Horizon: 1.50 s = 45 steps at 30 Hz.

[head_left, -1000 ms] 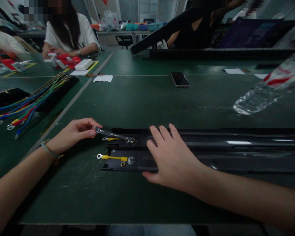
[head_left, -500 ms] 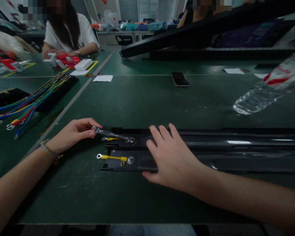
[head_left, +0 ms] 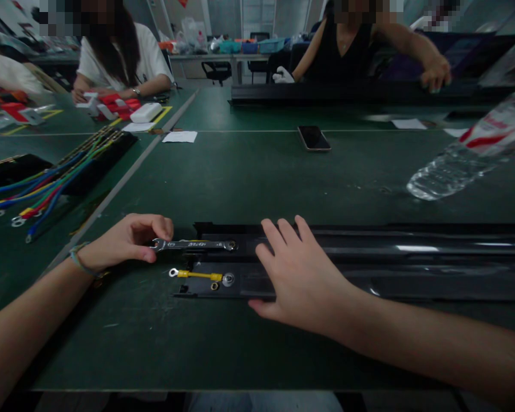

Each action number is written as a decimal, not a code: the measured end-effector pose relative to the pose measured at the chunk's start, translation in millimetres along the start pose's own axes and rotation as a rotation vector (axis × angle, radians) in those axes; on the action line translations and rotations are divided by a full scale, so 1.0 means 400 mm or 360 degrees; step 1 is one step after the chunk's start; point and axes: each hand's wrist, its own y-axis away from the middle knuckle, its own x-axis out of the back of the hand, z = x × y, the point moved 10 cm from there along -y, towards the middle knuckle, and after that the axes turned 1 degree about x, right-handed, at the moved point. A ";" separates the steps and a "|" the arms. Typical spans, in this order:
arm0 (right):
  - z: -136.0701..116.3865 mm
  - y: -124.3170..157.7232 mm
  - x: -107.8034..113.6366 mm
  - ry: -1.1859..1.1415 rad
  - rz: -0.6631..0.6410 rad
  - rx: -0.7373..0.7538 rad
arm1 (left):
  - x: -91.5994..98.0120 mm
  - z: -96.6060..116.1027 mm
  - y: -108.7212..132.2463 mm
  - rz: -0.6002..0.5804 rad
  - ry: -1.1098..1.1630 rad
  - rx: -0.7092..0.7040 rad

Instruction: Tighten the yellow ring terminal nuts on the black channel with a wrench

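A long black rail point(head_left: 412, 257) lies across the green table in front of me. My left hand point(head_left: 124, 243) pinches the free end of a small steel wrench point(head_left: 193, 245), whose other end sits on a nut at the rail's left end. A short yellow wire with ring terminals point(head_left: 195, 275) lies just below it, fixed beside a second nut point(head_left: 228, 279). My right hand point(head_left: 302, 274) lies flat with spread fingers on the rail, just right of the nuts.
A phone point(head_left: 314, 138) lies mid-table and a clear water bottle point(head_left: 467, 154) at the right. Coloured wires point(head_left: 47, 186) on a black tray sit left. A person in black across the table holds another black rail point(head_left: 360, 91); a person in white works at the far left.
My left hand swung the wrench handle toward me, so the wrench now lies level. The person opposite lowered their raised black rail flat onto the table.
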 end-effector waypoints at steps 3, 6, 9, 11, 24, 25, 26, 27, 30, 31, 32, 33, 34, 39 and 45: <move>0.001 -0.001 0.000 -0.0015 0.0002 0.0008 | -0.010 0.002 -0.002 -0.0048 0.0009 -0.0003; 0.001 -0.002 0.000 -0.0013 0.0019 0.0002 | -0.013 0.000 0.000 -0.0065 0.0027 0.0007; 0.000 -0.002 0.000 -0.0009 0.0030 0.0000 | -0.010 -0.002 0.003 -0.0062 0.0068 -0.0006; -0.002 -0.002 0.001 -0.0009 0.0036 0.0004 | -0.001 -0.009 0.005 -0.0015 0.0097 0.0004; -0.002 0.000 0.000 -0.0023 0.0031 0.0004 | 0.049 -0.041 -0.003 0.0424 0.0398 0.0127; -0.003 0.000 0.000 -0.0025 0.0030 0.0007 | 0.051 -0.044 -0.002 0.0450 0.0421 0.0152; -0.003 0.000 0.000 -0.0025 0.0027 0.0007 | 0.053 -0.047 -0.001 0.0478 0.0446 0.0177; -0.002 0.001 0.000 -0.0023 0.0025 0.0004 | 0.055 -0.050 0.001 0.0503 0.0474 0.0202; -0.002 0.002 0.000 -0.0020 0.0024 0.0005 | 0.059 -0.059 0.004 0.0565 0.0541 0.0276; -0.002 0.002 0.000 -0.0021 0.0025 0.0007 | 0.061 -0.062 0.004 0.0580 0.0556 0.0295; -0.002 0.002 0.000 -0.0023 0.0026 0.0009 | 0.062 -0.065 0.005 0.0592 0.0566 0.0312; -0.003 0.001 0.000 -0.0025 0.0029 0.0011 | 0.064 -0.068 0.005 0.0601 0.0571 0.0322; -0.002 0.001 -0.001 -0.0025 0.0030 0.0012 | 0.066 -0.070 0.006 0.0606 0.0574 0.0329; -0.002 -0.002 0.001 -0.0014 0.0042 0.0012 | 0.068 -0.063 0.008 0.0543 0.0518 0.0257; -0.002 -0.001 -0.001 -0.0026 0.0024 0.0010 | 0.037 -0.037 0.004 0.0260 0.0442 0.0105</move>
